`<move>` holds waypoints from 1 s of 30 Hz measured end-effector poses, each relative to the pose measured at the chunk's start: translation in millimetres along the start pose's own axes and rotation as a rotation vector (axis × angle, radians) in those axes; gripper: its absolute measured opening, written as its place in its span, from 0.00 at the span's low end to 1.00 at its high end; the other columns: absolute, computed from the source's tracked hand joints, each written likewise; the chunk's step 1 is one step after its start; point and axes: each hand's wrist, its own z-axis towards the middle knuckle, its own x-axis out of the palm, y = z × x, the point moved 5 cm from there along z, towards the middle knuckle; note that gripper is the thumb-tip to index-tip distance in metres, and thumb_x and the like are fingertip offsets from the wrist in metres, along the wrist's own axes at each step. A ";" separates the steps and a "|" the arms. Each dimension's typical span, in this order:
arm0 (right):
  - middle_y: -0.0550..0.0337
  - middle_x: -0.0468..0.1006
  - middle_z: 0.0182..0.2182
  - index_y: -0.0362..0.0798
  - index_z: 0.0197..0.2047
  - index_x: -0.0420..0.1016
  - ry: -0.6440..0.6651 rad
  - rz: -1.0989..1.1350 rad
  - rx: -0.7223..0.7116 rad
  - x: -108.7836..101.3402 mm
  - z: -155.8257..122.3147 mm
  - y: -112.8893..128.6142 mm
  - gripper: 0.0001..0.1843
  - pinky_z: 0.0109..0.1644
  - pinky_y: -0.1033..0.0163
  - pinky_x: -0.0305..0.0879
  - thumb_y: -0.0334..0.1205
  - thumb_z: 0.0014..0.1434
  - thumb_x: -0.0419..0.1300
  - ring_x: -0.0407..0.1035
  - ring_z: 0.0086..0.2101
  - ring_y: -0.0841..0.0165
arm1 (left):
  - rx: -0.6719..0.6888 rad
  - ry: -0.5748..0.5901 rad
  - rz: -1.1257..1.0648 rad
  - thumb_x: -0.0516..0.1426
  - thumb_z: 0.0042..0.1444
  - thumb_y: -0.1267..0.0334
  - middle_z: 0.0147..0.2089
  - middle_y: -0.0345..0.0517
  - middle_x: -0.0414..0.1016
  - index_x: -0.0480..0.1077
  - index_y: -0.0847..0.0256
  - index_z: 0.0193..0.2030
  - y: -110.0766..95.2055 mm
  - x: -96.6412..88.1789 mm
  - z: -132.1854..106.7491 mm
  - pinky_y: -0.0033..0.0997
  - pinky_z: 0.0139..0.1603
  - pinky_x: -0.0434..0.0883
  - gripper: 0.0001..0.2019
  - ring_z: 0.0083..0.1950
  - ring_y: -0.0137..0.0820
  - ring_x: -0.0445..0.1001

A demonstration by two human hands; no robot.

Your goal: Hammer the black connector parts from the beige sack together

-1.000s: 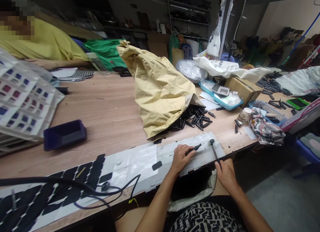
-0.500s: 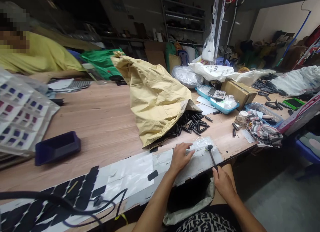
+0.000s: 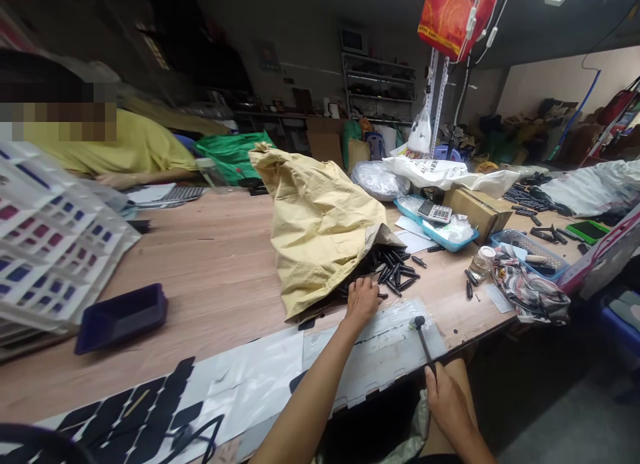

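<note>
A: State of the hands?
B: Left hand, centre of frame, reaches the near edge of the heaped black parts; its fingertips are hidden, so I cannot tell whether it grips one. Right hand, lower right of centre, is closed around the handle of a small hammer-like tool.
A: Location of parts?
B: Mostly at the mouth of the yellow sack, mid-frame; a couple beside the jar, right of centre.
A: Progress?
B: Judgement: plenty left, given the heap. No black part shows on the white board beside the tool's head. Done count unreadable: the open bag, lower centre, is too dark inside.
</note>
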 end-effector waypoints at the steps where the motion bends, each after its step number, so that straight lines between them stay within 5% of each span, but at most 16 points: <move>1: 0.50 0.83 0.34 0.47 0.43 0.74 0.000 0.003 0.000 0.0 0.1 0.1 0.23 0.36 0.64 0.60 0.48 0.73 0.41 0.78 0.36 0.60 | 0.008 -0.004 -0.021 0.58 0.61 0.58 0.50 0.54 0.73 0.77 0.59 0.41 -2.0 -1.3 -8.1 0.46 0.58 0.57 0.09 0.56 0.46 0.62; 7: 0.49 0.82 0.32 0.46 0.42 0.72 0.035 0.003 0.000 -6.2 0.6 4.2 0.22 0.33 0.63 0.58 0.48 0.72 0.41 0.78 0.34 0.59 | 0.011 -0.078 -0.236 0.57 0.63 0.57 0.43 0.47 0.77 0.75 0.56 0.41 -13.6 -10.4 -77.9 0.48 0.57 0.56 0.08 0.52 0.43 0.66; 12: 0.51 0.81 0.31 0.48 0.40 0.70 0.094 0.062 0.028 -19.8 1.7 8.6 0.20 0.32 0.63 0.57 0.48 0.71 0.41 0.76 0.32 0.60 | -0.017 -0.100 -0.408 0.61 0.59 0.57 0.42 0.46 0.76 0.76 0.55 0.43 -18.1 8.5 -114.9 0.44 0.54 0.61 0.09 0.50 0.42 0.67; 20: 0.52 0.81 0.39 0.49 0.51 0.70 0.119 0.368 -0.066 -28.5 -14.8 6.4 0.21 0.43 0.61 0.68 0.53 0.69 0.45 0.76 0.40 0.60 | -0.078 -0.156 -0.600 0.65 0.46 0.66 0.39 0.43 0.77 0.76 0.56 0.43 -8.3 18.6 -116.3 0.41 0.52 0.64 0.15 0.48 0.40 0.69; 30: 0.55 0.80 0.36 0.48 0.52 0.71 0.121 0.422 -0.179 -42.9 -30.7 41.2 0.19 0.46 0.63 0.69 0.48 0.70 0.46 0.76 0.39 0.63 | -0.197 -0.167 -0.634 0.63 0.55 0.60 0.41 0.44 0.75 0.79 0.51 0.44 -3.0 23.8 -110.9 0.43 0.54 0.63 0.10 0.50 0.41 0.66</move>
